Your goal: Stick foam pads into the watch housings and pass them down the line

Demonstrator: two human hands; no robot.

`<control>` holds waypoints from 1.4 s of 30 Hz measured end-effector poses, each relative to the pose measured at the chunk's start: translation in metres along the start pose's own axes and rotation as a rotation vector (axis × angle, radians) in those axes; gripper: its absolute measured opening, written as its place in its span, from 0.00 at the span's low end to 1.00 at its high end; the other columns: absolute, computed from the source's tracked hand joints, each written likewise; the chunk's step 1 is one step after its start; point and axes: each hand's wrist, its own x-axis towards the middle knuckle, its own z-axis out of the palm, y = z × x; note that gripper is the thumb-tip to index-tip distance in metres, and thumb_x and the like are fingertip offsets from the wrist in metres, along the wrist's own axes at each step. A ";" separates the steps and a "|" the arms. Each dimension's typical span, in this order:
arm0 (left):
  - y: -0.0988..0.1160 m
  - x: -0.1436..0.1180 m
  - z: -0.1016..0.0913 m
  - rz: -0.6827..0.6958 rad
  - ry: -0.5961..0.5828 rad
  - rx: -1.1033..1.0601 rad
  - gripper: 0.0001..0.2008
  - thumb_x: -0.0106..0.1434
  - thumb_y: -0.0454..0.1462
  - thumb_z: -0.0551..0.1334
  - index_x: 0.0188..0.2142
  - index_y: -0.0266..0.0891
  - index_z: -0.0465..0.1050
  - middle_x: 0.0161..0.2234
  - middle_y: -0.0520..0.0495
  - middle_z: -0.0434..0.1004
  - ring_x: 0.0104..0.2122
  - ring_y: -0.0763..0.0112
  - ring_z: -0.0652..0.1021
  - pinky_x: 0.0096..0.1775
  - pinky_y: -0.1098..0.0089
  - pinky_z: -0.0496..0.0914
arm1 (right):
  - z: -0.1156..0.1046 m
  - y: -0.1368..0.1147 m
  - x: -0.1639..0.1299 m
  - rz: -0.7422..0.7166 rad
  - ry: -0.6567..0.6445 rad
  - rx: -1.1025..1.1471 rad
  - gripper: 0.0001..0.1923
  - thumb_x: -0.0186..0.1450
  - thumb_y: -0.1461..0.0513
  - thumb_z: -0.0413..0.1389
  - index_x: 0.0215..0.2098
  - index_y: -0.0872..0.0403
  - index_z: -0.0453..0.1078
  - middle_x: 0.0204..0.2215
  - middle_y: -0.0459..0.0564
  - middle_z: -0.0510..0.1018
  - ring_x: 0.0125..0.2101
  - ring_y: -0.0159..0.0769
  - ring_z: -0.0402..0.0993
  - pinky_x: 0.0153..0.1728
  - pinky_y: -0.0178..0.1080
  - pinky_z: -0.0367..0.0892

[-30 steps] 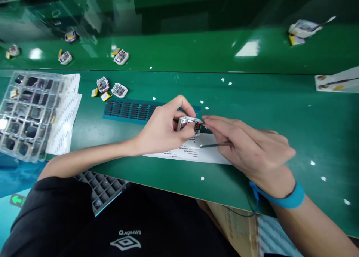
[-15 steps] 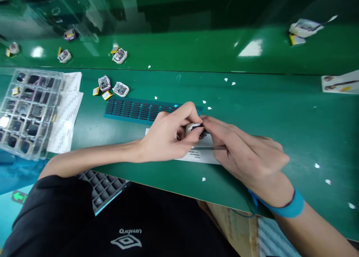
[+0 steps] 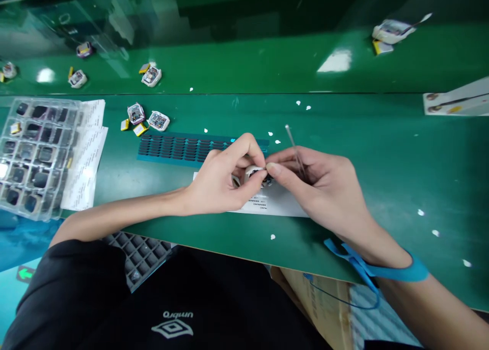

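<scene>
My left hand (image 3: pixel 225 179) pinches a small white device casing (image 3: pixel 254 172) just above a white label sheet (image 3: pixel 280 202) on the green table. My right hand (image 3: pixel 317 187) meets it from the right, thumb and forefinger pressed on the casing's right side. Metal tweezers (image 3: pixel 294 149) are tucked in my right hand, their tip pointing up and away. Most of the casing is hidden by my fingers. A blue strap (image 3: pixel 393 271) circles my right wrist.
A teal strip of dark pads (image 3: pixel 179 147) lies just behind my hands. A clear tray of parts (image 3: pixel 30 154) on paper sheets sits at the left. Several small casings (image 3: pixel 157 120) and yellow pieces (image 3: pixel 139 130) lie behind, others on the far belt (image 3: pixel 244 67). A grey tray (image 3: pixel 139 256) rests at my lap.
My right hand turned, and the tweezers swung from lying flat over the label sheet to pointing up and away. Both hands closed in tighter around the casing.
</scene>
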 end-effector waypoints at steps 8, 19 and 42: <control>0.007 -0.003 -0.014 0.168 -0.046 0.251 0.07 0.71 0.38 0.67 0.45 0.39 0.71 0.27 0.56 0.83 0.22 0.78 0.78 0.29 0.74 0.70 | 0.002 0.005 0.006 0.070 -0.045 0.162 0.20 0.69 0.44 0.64 0.31 0.49 0.76 0.18 0.40 0.74 0.16 0.28 0.65 0.16 0.33 0.59; -0.026 -0.022 -0.022 0.471 -0.233 0.607 0.09 0.78 0.39 0.60 0.47 0.37 0.75 0.43 0.45 0.88 0.46 0.69 0.86 0.47 0.67 0.73 | -0.043 -0.007 0.011 0.247 -0.275 -0.159 0.35 0.68 0.32 0.52 0.26 0.49 0.81 0.24 0.52 0.81 0.28 0.41 0.76 0.32 0.43 0.67; -0.016 -0.016 -0.018 0.223 -0.088 0.197 0.07 0.73 0.36 0.65 0.46 0.36 0.82 0.40 0.44 0.89 0.29 0.74 0.84 0.36 0.73 0.79 | -0.041 -0.007 0.014 0.139 -0.006 0.253 0.18 0.66 0.45 0.68 0.31 0.49 0.82 0.26 0.48 0.84 0.28 0.33 0.83 0.30 0.34 0.79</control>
